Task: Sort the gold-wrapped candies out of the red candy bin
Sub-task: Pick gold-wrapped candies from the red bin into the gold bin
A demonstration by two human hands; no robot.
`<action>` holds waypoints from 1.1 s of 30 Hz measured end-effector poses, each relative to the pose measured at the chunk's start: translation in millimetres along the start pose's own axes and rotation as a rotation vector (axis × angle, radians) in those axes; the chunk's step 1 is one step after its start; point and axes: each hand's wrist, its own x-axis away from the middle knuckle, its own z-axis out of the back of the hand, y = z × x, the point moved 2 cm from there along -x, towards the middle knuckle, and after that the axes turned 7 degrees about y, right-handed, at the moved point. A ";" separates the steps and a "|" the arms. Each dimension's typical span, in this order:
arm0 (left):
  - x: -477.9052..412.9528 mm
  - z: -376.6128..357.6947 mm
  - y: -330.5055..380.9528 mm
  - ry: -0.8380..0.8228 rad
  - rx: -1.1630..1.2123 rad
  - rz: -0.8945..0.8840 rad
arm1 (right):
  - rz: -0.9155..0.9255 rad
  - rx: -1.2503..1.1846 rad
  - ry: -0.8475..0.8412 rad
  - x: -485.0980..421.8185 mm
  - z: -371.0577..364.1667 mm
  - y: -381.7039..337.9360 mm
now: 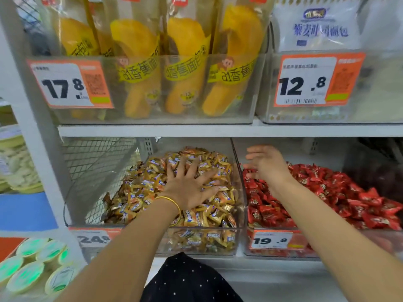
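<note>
A clear bin point(239, 232) on the lower shelf is heaped with gold-wrapped candies point(139, 188). My left hand point(189, 186) lies flat on that heap, fingers spread, a gold bangle on its wrist. To the right, a second clear bin point(248, 243) holds red-wrapped candies point(331, 192). My right hand point(267, 164) hovers over the left back part of the red heap, fingers straight and pointing left, holding nothing that I can see. No gold candy shows among the red ones from here.
The upper shelf point(196, 130) carries clear bins of yellow banana-shaped bread packs point(187, 62) and white bread bags point(320, 25), with price tags 17.8 and 12.8. A wire mesh divider point(96, 162) stands left of the gold bin. Green-lidded cups point(32, 271) sit at lower left.
</note>
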 end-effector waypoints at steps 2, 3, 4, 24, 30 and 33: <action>-1.2 -0.8 -15.6 -0.034 -0.024 0.067 | -0.010 0.023 -0.001 -1.8 4.2 6.4; -0.6 -0.6 -22.9 -0.059 -0.032 0.105 | -0.018 0.028 0.001 -2.5 8.0 9.2; 0.2 0.5 -29.0 -0.086 -0.035 0.144 | -0.030 0.028 0.006 -3.1 12.4 11.7; -13.3 58.1 115.0 0.297 0.285 -0.377 | 0.230 0.773 -0.887 -3.7 66.2 49.1; -11.4 52.0 106.8 0.379 0.548 -0.357 | 0.434 0.869 -0.798 -16.7 68.6 61.9; -7.0 51.7 105.8 0.377 0.771 -0.296 | 0.365 0.776 -0.696 -25.5 81.2 53.2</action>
